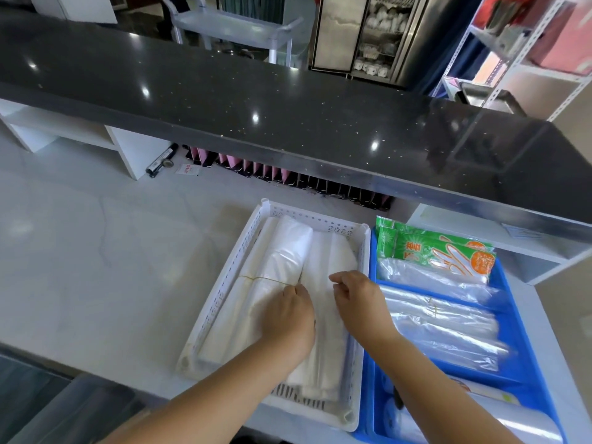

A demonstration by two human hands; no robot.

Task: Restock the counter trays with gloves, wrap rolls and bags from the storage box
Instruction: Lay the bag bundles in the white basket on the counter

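Note:
A white perforated tray [224, 283] on the pale counter holds bundles of white plastic bags [282, 251]. A thin yellow rubber band [256, 278] runs across the left bundle. My left hand [290, 318] lies on that bundle and pinches the band at its right end. My right hand [355, 299] hovers over the right bundle [333, 251] with its fingers curled, and nothing shows in it. To the right, a blue divided tray [512, 296] holds green glove packets [439, 251], clear bags [448, 328] and wrap rolls [525, 421].
A raised dark stone ledge [288, 100] runs across behind the trays. Under it stands a row of pink and black items [272, 174]. A black marker [161, 160] and a tape roll lie at the back left. The pale counter [96, 251] stretches left.

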